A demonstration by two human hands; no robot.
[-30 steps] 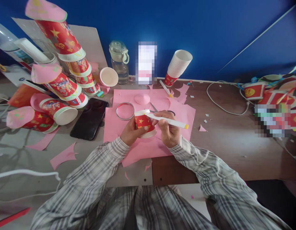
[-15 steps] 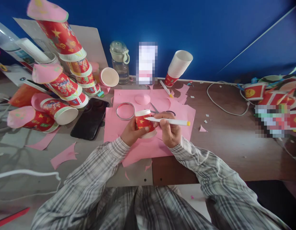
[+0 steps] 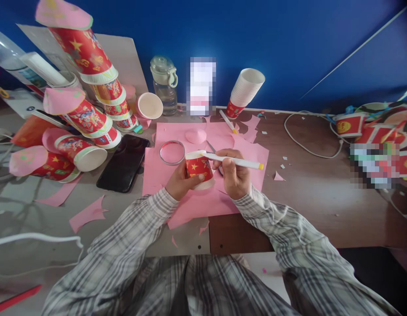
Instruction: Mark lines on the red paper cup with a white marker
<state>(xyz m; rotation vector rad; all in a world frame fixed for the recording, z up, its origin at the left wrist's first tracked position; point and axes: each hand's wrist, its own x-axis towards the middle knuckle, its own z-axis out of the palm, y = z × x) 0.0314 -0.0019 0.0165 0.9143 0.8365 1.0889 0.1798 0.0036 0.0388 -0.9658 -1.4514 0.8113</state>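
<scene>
My left hand (image 3: 181,182) is closed around a red paper cup (image 3: 196,166) with a gold star, its white bottom end upward and its rim downward. Pinched in my right hand (image 3: 235,175) is a white marker (image 3: 238,161) with a yellow end; its tip is at the cup's upper white edge. Under both hands lies pink paper (image 3: 190,204). Partly hidden behind my right hand are scissors (image 3: 210,146). A roll of clear tape (image 3: 172,152) rests on the paper just left of the cup, and a pink paper cone (image 3: 196,135) sits behind it.
At left are a black phone (image 3: 123,163) and red cups with pink cone tops (image 3: 81,48), some stacked, some lying. A water bottle (image 3: 164,83), a stack of paper cups (image 3: 245,93) and another marker (image 3: 228,121) are at the back. A cable (image 3: 308,153) and more cups (image 3: 351,125) lie right.
The marker tip has moved up from the cup's red side to its white upper edge. My right hand has shifted slightly right; my left hand still holds the cup.
</scene>
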